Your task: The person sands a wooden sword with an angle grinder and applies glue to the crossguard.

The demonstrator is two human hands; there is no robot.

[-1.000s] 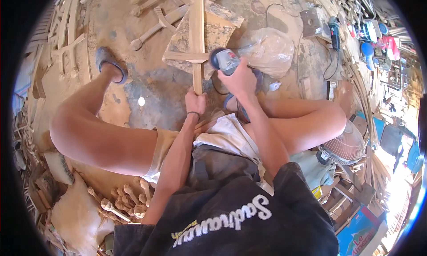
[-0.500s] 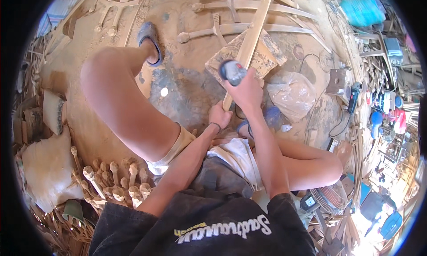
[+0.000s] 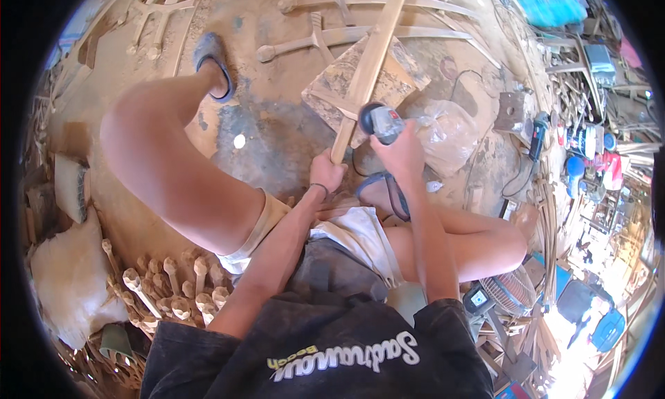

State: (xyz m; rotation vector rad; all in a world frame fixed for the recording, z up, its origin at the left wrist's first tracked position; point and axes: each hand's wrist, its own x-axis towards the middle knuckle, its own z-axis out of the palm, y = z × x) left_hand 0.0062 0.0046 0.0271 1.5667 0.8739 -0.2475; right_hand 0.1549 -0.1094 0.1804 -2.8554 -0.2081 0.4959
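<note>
My left hand (image 3: 327, 173) is closed round the grip end of a long wooden sword (image 3: 375, 58). The sword's blade slants up and away across a worn wooden block (image 3: 323, 87) on the ground. In my right hand (image 3: 402, 151) is a grey angle grinder (image 3: 385, 124) with a round dark disc. The disc is at the right side of the sword, by its crossguard; whether it touches the wood I cannot tell.
More wooden swords (image 3: 353, 33) lie on the dusty floor ahead. A clear plastic bag (image 3: 447, 137) sits right of the block. Another power tool (image 3: 538, 137) with a cord lies farther right, and a fan (image 3: 509, 288) stands nearer. Several carved wooden handles (image 3: 173, 281) stand upright at the left.
The grinder has moved from above the left of the sword to its right side, nearer me. The sword's crossguard now shows, and my left hand still grips the end.
</note>
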